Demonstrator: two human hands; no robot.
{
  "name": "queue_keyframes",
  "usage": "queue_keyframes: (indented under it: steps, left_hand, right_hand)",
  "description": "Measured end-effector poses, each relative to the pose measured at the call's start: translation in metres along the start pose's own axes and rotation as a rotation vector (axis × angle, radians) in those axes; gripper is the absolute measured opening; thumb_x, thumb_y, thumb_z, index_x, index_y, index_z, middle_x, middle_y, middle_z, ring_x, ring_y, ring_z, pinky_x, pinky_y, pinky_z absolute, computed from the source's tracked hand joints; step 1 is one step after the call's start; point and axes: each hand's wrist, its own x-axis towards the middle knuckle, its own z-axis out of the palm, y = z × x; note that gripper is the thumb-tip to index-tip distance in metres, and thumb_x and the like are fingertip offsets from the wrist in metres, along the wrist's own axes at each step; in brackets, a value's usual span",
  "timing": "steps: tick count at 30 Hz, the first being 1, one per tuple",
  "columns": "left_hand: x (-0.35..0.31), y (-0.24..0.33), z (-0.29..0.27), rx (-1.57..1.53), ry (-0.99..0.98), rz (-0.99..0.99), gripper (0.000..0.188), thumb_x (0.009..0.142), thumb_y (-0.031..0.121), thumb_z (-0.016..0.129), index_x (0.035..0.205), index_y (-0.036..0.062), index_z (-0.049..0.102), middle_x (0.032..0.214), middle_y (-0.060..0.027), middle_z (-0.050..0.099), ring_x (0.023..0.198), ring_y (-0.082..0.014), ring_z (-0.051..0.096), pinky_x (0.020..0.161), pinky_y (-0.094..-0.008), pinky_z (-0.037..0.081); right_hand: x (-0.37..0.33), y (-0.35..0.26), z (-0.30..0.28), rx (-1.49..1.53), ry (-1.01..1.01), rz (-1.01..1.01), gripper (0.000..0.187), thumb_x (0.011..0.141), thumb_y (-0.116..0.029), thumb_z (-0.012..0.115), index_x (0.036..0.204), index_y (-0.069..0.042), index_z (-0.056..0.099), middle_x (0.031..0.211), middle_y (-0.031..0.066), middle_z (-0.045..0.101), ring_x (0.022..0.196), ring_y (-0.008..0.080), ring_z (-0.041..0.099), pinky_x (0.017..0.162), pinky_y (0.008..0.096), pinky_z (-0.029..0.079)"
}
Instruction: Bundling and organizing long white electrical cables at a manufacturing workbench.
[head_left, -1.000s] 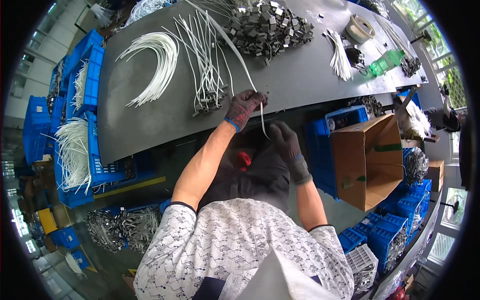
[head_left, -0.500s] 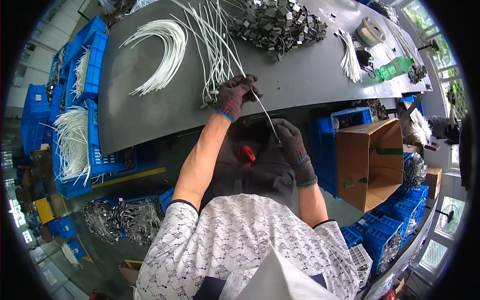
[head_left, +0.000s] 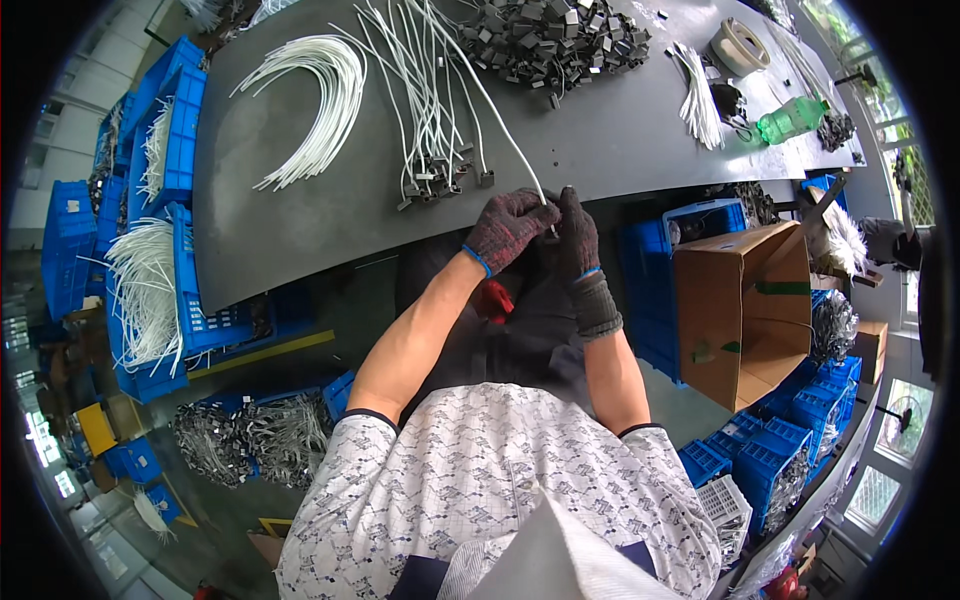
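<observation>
In a dark knitted glove, my left hand [head_left: 512,230] pinches a long white cable [head_left: 521,153] near its lower end, just off the table's front edge. My right hand [head_left: 580,235], gloved too, meets it there with fingers pressed together. The cable's tip and whatever the right fingers grip are hidden between the gloves. Behind my left hand lie several white cables [head_left: 425,110] with small dark blocks [head_left: 435,178] at their near ends. A heap of loose dark blocks [head_left: 555,45] sits farther back on the grey table [head_left: 300,235].
A curved bundle of white cables [head_left: 340,100] lies on the table's left. At right are a short white bundle [head_left: 700,105], a tape roll [head_left: 742,47] and a green bottle [head_left: 792,121]. Blue crates [head_left: 185,285] flank the left side; an open cardboard box [head_left: 712,320] stands right.
My left hand has slid down off the table toward my right hand, which has risen to meet it. The white cable's lower end is now between both gloves.
</observation>
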Motion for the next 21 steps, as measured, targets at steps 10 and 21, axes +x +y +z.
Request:
queue_keyframes:
  steps: [10,21]
  left_hand:
    - [0.046,0.017,-0.12,0.458,0.063,0.041,0.028,0.093,0.029,0.067,0.1,0.0024,0.072,0.089,-0.0097,0.072,0.085,-0.0196,0.067,0.079,-0.0341,0.052]
    - [-0.008,-0.016,-0.342,1.579,0.653,-0.347,0.02,0.091,0.031,0.061,0.1,0.016,0.07,0.102,-0.0129,0.069,0.093,-0.0328,0.07,0.077,-0.0465,0.056]
  right_hand:
    - [0.068,0.032,-0.001,0.036,0.168,0.269,0.045,0.1,-0.041,0.049,0.123,-0.004,0.061,0.078,0.0096,0.067,0.05,0.0126,0.053,0.046,0.0272,0.041]
    - [0.261,0.093,-0.026,-0.292,0.306,0.319,0.065,0.089,-0.038,0.066,0.141,-0.007,0.043,0.089,0.0164,0.067,0.063,0.0252,0.065,0.051,0.0375,0.05]
